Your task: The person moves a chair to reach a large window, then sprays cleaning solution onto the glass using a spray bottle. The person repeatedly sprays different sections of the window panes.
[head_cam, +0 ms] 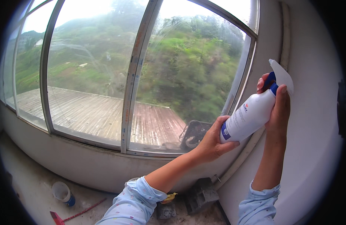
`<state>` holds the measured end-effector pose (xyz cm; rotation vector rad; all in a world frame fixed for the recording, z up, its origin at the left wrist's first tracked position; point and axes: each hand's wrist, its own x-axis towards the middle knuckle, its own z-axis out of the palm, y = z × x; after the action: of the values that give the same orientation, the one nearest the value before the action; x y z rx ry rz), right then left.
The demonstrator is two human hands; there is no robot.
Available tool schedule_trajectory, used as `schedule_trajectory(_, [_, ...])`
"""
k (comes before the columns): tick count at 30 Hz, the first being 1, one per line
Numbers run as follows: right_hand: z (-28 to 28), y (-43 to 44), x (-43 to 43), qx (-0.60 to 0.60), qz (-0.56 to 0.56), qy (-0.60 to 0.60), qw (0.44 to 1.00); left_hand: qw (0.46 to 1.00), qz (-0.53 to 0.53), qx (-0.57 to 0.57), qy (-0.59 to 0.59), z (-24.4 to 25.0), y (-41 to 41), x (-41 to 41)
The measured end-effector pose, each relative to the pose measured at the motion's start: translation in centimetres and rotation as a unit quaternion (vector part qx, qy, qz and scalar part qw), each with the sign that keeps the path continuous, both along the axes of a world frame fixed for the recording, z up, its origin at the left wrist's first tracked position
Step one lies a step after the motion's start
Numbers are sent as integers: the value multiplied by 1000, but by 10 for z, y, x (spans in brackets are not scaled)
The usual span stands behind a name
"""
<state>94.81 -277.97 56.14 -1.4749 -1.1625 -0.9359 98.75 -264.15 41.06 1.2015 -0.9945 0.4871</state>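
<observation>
A white plastic spray bottle [247,116] with a blue collar and a white trigger head [282,74] is held up at the right, tilted with its nozzle pointing up and left. My left hand [216,140] supports it around the base, thumb and fingers on either side. Around the neck closes my right hand [279,104], its fingers at the blue trigger [270,80]. The bottle bears printed writing. Beyond it stands a large sliding window [187,73] in a metal frame, its glass streaked and hazy.
On the floor at lower left are a white and blue bucket [61,191] and a red-handled tool [84,210]. Grey hollow concrete blocks [202,194] and a yellow object [169,198] lie below my arms. A pipe [285,36] runs down the right corner wall.
</observation>
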Motion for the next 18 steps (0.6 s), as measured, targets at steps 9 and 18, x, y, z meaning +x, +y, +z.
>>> schedule_trajectory(9, [4, -3, -4, -21, 21, 2, 1000, 998, -61, 26, 16, -3, 1, 0])
schedule_trajectory(18, [-24, -7, 14, 35, -18, 105, 994, 998, 44, 11, 33, -24, 6, -2])
